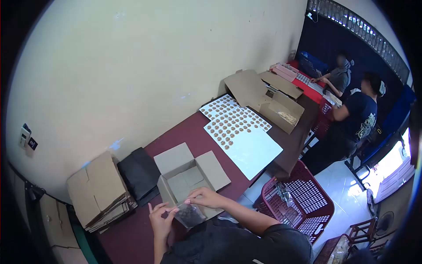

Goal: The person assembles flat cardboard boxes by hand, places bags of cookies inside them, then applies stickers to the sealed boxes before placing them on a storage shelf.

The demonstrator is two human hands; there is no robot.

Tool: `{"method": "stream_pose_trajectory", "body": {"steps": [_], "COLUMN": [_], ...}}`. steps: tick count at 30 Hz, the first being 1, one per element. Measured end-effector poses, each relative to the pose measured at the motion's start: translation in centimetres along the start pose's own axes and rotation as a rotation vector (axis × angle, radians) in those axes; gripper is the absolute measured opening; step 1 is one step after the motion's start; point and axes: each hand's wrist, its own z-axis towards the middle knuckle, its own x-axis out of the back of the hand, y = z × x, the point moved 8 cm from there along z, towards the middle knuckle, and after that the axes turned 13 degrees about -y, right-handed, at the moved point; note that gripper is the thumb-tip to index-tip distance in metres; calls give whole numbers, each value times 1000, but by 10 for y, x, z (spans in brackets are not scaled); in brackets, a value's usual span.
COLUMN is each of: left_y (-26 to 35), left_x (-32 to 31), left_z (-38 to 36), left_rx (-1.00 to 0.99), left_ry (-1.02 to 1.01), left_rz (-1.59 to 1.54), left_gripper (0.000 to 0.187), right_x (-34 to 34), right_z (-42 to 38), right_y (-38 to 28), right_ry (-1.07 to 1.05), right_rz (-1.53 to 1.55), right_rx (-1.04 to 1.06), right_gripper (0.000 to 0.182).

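Observation:
Between my two hands hangs a clear plastic bag (190, 216) with dark, small contents that I cannot make out. My left hand (161, 218) pinches the bag's top edge at its left corner, with one finger raised. At the other top corner, my right hand (205, 198) pinches the edge between thumb and fingers. Just beyond the bag, an open cardboard box (165, 190) stands on the dark red table (184, 130) with its flaps spread. Its visible floor is bare cardboard.
Flattened cardboard boxes (99, 187) and black sheets (138, 171) lie left. White sheets (250, 152) with rows of round brown pieces lie right, near a larger open carton (283, 110). A red plastic basket (314, 193) holding bags stands beside the table. Two people (358, 119) work farther back.

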Motion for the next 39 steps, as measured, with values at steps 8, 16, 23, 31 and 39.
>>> {"method": "stream_pose_trajectory", "body": {"steps": [8,16,23,31,39], "left_y": [12,3,3,-26,-21], "left_x": [21,25,32,18,5], "left_z": [-5,-7,-8,-7,9], "left_rx": [-196,-139,-117,-73,-29], "left_ry": [174,150,102,-39,81], "left_rz": [-125,-192,-239,-623,-625], "left_gripper": [16,18,24,20,15], "right_x": [-22,-24,-27,-23,-5], "right_z": [12,12,17,20,14], "right_y": [-22,-35,-38,-45,-62], "right_ry": [-76,-187,-356,-270,285], "right_rz": [145,162,86,65,-61], "right_rx": [167,175,84,104,281], "right_gripper": [26,36,42,40,16]}}
